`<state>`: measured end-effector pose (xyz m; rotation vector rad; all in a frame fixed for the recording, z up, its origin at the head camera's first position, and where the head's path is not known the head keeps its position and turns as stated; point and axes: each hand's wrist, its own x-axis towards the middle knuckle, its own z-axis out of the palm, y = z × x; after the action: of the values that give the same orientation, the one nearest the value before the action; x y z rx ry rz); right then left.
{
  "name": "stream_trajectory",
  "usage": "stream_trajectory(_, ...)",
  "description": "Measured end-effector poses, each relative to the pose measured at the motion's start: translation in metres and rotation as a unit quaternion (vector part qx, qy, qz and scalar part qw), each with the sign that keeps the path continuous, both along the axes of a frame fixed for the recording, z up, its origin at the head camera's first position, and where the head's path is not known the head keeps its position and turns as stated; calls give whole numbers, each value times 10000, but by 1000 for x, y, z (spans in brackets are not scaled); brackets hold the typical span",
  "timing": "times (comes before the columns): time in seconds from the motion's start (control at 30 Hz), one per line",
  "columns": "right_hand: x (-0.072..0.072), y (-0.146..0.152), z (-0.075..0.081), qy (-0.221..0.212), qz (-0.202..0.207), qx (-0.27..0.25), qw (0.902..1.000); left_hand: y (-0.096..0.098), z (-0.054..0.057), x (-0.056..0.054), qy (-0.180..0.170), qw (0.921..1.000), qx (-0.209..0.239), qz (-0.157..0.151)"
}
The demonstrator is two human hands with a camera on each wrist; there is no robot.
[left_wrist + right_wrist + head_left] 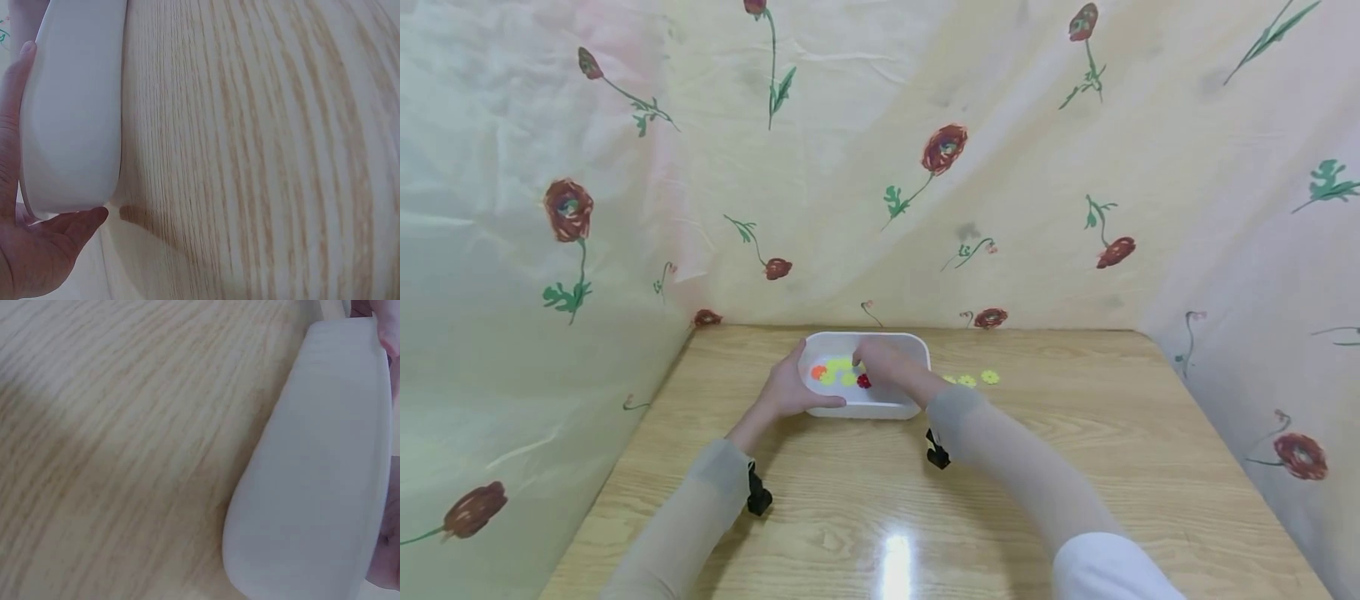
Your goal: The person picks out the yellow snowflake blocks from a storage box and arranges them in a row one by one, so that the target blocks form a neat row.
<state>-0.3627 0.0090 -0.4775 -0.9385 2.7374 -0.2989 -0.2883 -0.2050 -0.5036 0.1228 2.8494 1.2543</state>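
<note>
A white plastic box (880, 411) stands on the table, with several small flower-shaped pieces inside. Yellow flower pieces (848, 379) lie in its left half and middle, along with an orange flower piece (818, 372) and a dark red flower piece (864, 381). My left hand (786, 387) grips the box's left end, thumb along the near rim. My right hand (891, 367) reaches over the right side into the box, fingers pointing down by the yellow pieces; whether they pinch one is too small to tell. The right wrist view shows mostly the box wall (312, 462), fingertips hidden.
Several yellow flower pieces (967, 381) lie on the wooden table (850, 492) to the right of the box, partly behind my right wrist. Flower-patterned cloth (850, 167) hangs behind the table and along both sides. Black wrist mounts (759, 493) sit under both forearms.
</note>
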Motion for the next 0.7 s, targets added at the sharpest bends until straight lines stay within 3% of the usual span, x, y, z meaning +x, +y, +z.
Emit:
stream_trajectory(0.23,1,2,-9,68,-81,39,9999,2,-1,-1,-6,10000,22,0)
stream_trajectory(0.53,3,5,-6,146,-184,70,9997,2,-1,-2,23,10000,-23,-33)
stream_trajectory(0.7,4,6,-2,200,10,-56,9998,1,0,-1,72,10000,-44,-10)
